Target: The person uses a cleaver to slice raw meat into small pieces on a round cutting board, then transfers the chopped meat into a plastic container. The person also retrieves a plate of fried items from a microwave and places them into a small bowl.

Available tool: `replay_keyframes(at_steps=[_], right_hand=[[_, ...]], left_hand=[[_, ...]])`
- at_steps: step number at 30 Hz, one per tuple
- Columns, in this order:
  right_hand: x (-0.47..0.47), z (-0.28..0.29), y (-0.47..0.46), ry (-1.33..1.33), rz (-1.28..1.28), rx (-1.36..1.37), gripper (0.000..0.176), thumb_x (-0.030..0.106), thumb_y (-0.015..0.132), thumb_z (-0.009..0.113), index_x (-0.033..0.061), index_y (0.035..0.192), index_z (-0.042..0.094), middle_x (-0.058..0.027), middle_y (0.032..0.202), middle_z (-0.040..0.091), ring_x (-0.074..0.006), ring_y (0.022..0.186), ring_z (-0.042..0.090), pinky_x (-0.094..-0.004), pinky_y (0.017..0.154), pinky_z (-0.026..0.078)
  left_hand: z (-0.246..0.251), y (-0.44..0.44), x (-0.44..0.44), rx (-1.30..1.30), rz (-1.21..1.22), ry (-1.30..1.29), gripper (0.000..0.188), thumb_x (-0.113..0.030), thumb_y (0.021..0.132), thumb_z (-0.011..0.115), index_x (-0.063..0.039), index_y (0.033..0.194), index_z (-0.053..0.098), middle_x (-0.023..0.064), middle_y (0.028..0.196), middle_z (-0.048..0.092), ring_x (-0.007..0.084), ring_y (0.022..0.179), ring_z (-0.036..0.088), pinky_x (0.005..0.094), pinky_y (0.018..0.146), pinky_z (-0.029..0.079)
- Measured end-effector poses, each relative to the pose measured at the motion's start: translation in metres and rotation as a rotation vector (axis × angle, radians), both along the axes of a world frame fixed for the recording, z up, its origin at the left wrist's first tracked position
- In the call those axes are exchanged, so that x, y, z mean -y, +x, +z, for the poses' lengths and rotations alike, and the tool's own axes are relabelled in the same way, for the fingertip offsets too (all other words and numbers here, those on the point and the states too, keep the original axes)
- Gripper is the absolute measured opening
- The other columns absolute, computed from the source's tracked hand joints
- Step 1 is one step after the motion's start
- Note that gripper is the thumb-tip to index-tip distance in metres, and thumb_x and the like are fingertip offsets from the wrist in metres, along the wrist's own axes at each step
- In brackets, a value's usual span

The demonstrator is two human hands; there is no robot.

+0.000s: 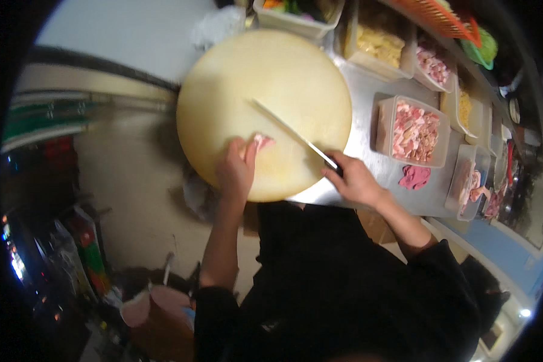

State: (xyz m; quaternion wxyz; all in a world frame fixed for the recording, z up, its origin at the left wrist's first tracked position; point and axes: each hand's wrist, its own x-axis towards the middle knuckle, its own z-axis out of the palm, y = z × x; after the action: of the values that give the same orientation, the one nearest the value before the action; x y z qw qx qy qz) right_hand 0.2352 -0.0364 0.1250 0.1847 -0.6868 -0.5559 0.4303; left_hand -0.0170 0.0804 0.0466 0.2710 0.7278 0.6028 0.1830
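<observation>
A round, pale yellow cutting board (262, 63) lies before me. Over its lower left part, my left hand (236, 167) pinches a small piece of raw meat (264, 141) between thumb and fingers. At the board's lower right edge, my right hand (355, 178) grips the black handle of a kitchen knife (289, 129). Its blade points up and left across the board, apart from the meat. The pinched end of the meat is hidden by my fingers.
Right of the board, a plastic container of cut raw meat (414, 131) stands on the steel counter (366, 90), near a crumpled pink cloth (415, 177). Several more food containers, including one with yellowish pieces (380, 47), line the back. An orange basket (439, 18) sits at the upper right.
</observation>
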Motion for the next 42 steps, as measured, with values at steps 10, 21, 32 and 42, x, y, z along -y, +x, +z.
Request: replay_keyframes(at_steps=[10,21,32,42], right_hand=[[-0.017,0.015,-0.011,-0.288,-0.075,-0.135,0.047,0.04,0.106,0.04,-0.0009,0.118,0.06,-0.0248,0.071,0.062,-0.04,0.067,0.065,-0.0461,0.066,0.051],[-0.01,0.028,-0.054,-0.207,0.084,0.011,0.043,0.032,0.103,0.049,-0.0038,0.128,0.051,-0.0258,0.072,0.065,-0.0454,0.068,0.066,-0.0503,0.063,0.054],[-0.002,0.044,-0.054,-0.297,-0.047,0.025,0.037,0.024,0.103,0.051,-0.0031,0.129,0.053,-0.0275,0.08,0.065,-0.0452,0.075,0.067,-0.0487,0.067,0.053],[-0.033,0.049,-0.054,-0.352,-0.039,-0.08,0.037,0.025,0.105,0.046,-0.0012,0.131,0.054,-0.0306,0.088,0.066,-0.0455,0.084,0.068,-0.0487,0.073,0.053]], left_hand=[[-0.025,0.007,0.005,0.159,-0.22,0.26,0.015,-0.008,0.089,0.068,-0.009,0.103,0.071,0.0094,0.092,0.064,0.0293,0.081,0.06,0.0403,0.068,0.048],[-0.026,0.008,0.008,0.126,-0.251,0.507,0.022,-0.013,0.087,0.073,-0.007,0.108,0.072,0.0106,0.103,0.064,0.0323,0.094,0.058,0.0427,0.082,0.047],[-0.029,0.007,-0.002,0.093,-0.304,0.429,0.02,-0.014,0.085,0.072,-0.013,0.105,0.073,0.0079,0.106,0.065,0.0304,0.095,0.057,0.0414,0.085,0.045],[-0.03,0.006,-0.001,-0.011,-0.28,0.449,0.014,-0.015,0.088,0.071,-0.012,0.101,0.072,0.0035,0.107,0.063,0.0262,0.095,0.056,0.0392,0.082,0.045]])
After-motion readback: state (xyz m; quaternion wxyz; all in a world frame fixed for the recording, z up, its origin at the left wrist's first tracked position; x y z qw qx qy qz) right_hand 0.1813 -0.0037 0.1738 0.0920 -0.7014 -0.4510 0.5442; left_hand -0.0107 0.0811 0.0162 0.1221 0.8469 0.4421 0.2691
